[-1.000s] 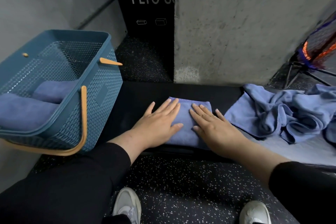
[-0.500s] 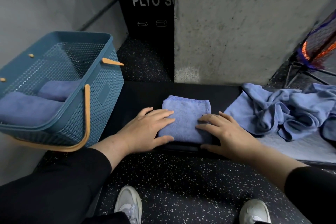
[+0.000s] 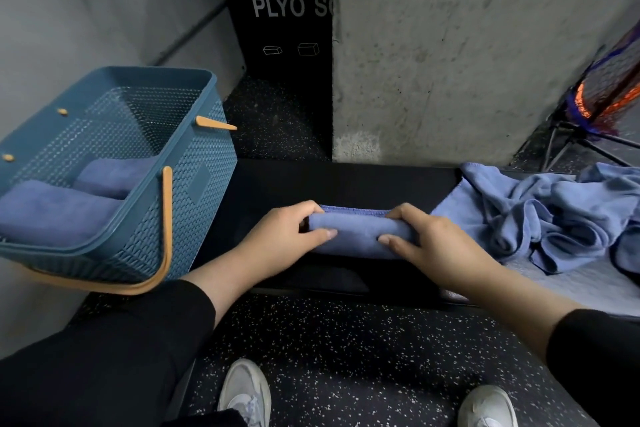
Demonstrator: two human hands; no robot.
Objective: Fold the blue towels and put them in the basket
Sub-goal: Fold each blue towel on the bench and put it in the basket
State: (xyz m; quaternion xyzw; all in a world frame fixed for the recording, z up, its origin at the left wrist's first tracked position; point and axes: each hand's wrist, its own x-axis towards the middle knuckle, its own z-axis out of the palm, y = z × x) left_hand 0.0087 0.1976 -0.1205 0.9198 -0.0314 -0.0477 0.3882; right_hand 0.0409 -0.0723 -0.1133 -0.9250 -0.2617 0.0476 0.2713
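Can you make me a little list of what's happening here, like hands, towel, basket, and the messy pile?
left hand: grips the folded towel's left end
right hand: grips its right end
folded towel: on the black bench, between both hands
basket: left of the bench, two folded towels inside
unfolded towels: heaped on the right

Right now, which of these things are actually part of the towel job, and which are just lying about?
Part of the job:
- folded towel, gripped by left hand and right hand
- blue basket, with folded towels inside
- heap of unfolded towels
- black bench they lie on

Just lying about:
- black PLYO sign
- orange netting on a stand
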